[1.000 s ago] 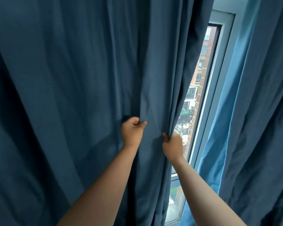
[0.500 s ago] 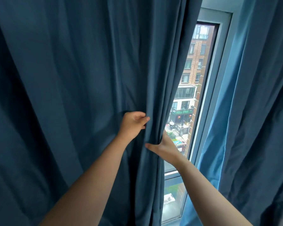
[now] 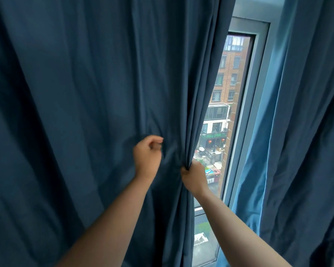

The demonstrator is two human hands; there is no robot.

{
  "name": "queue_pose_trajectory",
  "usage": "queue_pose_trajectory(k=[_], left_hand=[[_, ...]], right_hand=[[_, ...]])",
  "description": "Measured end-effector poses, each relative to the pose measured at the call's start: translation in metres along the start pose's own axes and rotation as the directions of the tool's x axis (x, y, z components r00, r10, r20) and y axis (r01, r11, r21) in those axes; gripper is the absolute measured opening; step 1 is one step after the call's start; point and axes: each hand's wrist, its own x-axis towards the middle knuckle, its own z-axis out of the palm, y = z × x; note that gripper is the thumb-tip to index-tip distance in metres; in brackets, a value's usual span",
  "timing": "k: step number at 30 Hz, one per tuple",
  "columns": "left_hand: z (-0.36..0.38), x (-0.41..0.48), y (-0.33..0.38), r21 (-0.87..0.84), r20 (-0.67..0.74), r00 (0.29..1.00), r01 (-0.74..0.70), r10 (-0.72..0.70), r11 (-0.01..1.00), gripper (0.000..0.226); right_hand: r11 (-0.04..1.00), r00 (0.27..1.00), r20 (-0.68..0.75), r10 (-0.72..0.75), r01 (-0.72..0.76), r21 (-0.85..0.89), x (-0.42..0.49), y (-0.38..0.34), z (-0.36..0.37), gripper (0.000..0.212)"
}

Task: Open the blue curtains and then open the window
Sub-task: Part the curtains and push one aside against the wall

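Note:
The dark blue left curtain covers most of the view. Its right edge is bunched in my right hand, which is shut on the fabric at about waist height. My left hand rests against the curtain just left of that edge, fingers loosely curled with no fold between them. A narrow strip of the window shows between the two curtains, closed, with brick buildings outside. The lighter blue right curtain hangs at the right.
The grey window frame runs down beside the right curtain. A horizontal bar crosses the glass low down. No window handle is in sight; the left curtain hides the rest of the window.
The left curtain's edge has moved left, widening the strip of visible glass. My right hand closed on the edge. My left hand let go of its fold.

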Motion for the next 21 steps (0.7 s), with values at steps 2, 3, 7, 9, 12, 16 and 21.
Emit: queue_pose_trajectory(k=[2,3,7,9,12,16,21], left_hand=[[-0.006,0.001,-0.01,0.097,-0.201,0.976,-0.071,0.089,0.993,0.027],[-0.009,0.002,-0.014,0.121,-0.244,0.965,-0.068,0.096,0.99,0.026],[-0.011,0.007,-0.018,0.099,-0.208,0.975,0.103,-0.08,0.99,0.048],[-0.01,0.009,-0.019,0.081,-0.199,0.974,0.13,-0.112,0.988,0.055],[-0.01,0.015,-0.023,0.084,-0.235,0.963,0.159,-0.135,0.984,0.053],[-0.009,0.023,-0.027,0.152,-0.268,0.951,0.2,-0.155,0.968,0.039],[-0.009,0.024,-0.03,0.202,-0.256,0.952,0.223,-0.168,0.954,0.008]], right_hand=[[0.999,1.0,-0.003,-0.019,0.019,-0.03,0.001,0.001,0.002,0.043],[0.998,0.999,-0.004,-0.038,0.038,-0.05,0.001,0.002,0.003,0.039],[0.99,0.996,0.01,-0.094,0.094,-0.107,0.002,-0.003,0.009,0.023],[0.987,0.994,0.016,-0.108,0.109,-0.114,0.002,-0.003,0.01,0.026],[0.984,0.992,0.009,-0.125,0.125,-0.128,0.001,-0.005,0.011,0.047],[0.981,0.994,0.01,-0.113,0.113,-0.159,0.002,-0.004,0.009,0.048],[0.975,0.994,0.009,-0.111,0.111,-0.192,0.001,-0.002,0.008,0.028]])
